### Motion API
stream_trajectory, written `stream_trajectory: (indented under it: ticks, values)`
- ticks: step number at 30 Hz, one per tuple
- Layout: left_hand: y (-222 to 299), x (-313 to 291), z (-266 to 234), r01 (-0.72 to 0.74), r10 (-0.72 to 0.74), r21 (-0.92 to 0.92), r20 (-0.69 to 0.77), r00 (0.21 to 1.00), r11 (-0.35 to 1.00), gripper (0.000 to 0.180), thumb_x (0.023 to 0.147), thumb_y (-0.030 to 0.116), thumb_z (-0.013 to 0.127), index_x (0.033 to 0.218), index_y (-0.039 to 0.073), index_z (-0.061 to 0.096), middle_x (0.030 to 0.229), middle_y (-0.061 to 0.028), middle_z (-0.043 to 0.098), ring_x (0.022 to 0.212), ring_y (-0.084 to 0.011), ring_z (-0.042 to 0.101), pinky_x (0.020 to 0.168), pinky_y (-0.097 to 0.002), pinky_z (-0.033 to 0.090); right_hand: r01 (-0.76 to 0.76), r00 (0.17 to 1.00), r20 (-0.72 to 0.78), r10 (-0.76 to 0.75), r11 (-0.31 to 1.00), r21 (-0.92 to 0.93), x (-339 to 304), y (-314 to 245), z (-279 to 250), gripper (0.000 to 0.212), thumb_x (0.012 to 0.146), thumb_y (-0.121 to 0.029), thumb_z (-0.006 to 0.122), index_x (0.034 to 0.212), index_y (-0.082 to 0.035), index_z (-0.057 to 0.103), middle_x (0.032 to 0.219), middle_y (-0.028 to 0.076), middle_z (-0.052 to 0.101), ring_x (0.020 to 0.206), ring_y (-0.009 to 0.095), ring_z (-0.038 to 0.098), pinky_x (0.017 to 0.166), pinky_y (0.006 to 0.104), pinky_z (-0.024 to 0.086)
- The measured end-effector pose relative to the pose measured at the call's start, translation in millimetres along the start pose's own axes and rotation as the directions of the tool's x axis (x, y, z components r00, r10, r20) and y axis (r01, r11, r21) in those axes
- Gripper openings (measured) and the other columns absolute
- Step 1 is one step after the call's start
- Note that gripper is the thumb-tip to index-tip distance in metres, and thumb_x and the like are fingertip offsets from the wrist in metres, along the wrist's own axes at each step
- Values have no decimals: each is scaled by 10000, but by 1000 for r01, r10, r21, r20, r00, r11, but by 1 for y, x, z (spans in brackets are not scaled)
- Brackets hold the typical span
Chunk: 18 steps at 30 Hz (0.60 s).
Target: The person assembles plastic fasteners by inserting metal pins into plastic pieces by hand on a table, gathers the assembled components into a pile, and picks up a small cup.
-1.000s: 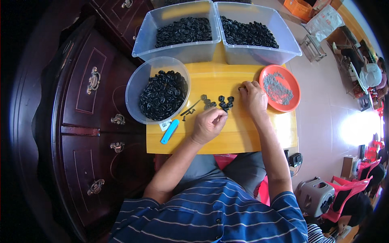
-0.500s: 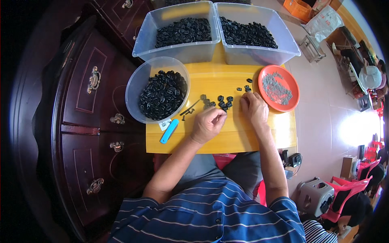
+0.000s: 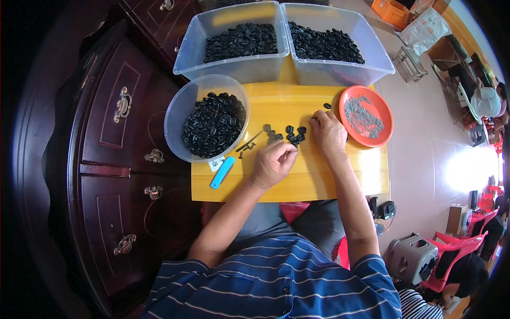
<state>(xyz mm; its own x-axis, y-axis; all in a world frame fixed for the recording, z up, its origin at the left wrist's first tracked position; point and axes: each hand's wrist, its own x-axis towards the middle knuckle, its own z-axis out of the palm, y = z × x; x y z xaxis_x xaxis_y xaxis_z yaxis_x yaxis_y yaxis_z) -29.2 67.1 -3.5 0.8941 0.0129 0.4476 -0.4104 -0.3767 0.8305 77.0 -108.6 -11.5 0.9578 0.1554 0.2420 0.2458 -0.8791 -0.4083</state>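
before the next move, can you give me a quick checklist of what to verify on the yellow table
1. Loose black rings within reach between both hands: ok.
2. Left hand closed in a fist grip near the rings; whether it holds a part: cannot tell.
3. Right hand resting flat on the yellow table beside the rings: ok.
4. Orange plate of small grey parts just right of the right hand: ok.
5. Round clear bowl of black rings overhangs the table's left edge: not ok.
6. Blue tool lies near the front edge, apart from both hands: ok.
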Motion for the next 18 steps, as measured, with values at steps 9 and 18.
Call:
stream_trajectory:
  ticks: [9,18]
  values:
    - [0,-2,0,39,-39,-11,19,999,999,75,862,-24,708,885,23,655,771,-103,652,638,-226,656,574,-320,504,23,999,-31,-17,973,232,-41,2,-14,159,939,-175,687,992,-58,592,930,144,713,820,354,711,700,462,554]
    - [7,0,5,66,-67,25,78,995,998,60,880,5,711,884,24,654,757,-96,635,621,-213,633,564,-319,484,-148,983,27,182,696,703,-105,-5,-32,78,939,-40,700,1004,-11,667,801,53,688,656,95,617,606,269,496]
